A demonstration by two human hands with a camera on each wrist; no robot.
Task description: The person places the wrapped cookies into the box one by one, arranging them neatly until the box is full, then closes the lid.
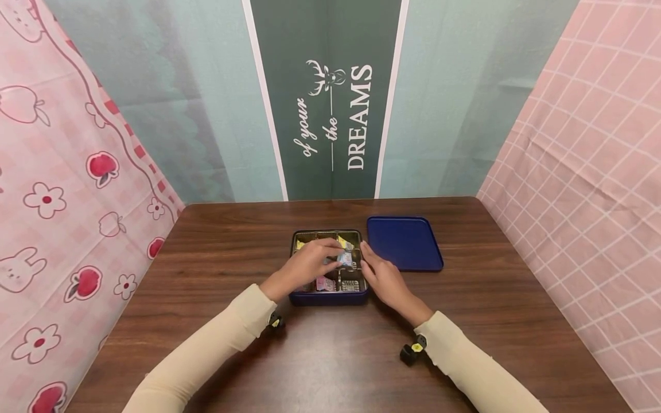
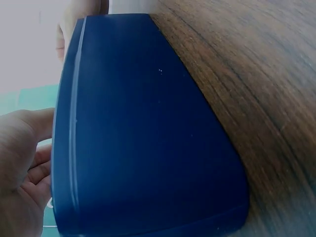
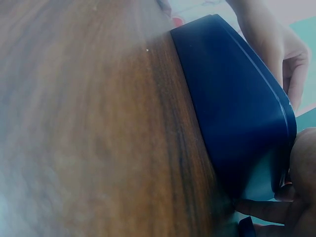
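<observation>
A dark blue box (image 1: 329, 299) with a divided inner tray stands on the table; small wrapped sweets lie in its compartments. My left hand (image 1: 308, 263) reaches over the box from the left. Its thumb and fingertips pinch a light-blue wrapped candy (image 1: 345, 260) at the middle right compartment. Against the box's right side rests my right hand (image 1: 386, 281), fingers extended along the wall. A yellow wrapped candy (image 1: 345, 244) lies in the far right compartment, a pink one (image 1: 325, 283) in the near middle. The left hand hides part of the tray. Both wrist views mostly show the box's outer wall (image 2: 143, 123).
A flat blue lid (image 1: 405, 244) lies on the brown wooden table (image 1: 232, 246), right of the box. Behind the table hangs a green curtain (image 1: 325, 183) with white lettering. Pink patterned cloths flank the table on both sides.
</observation>
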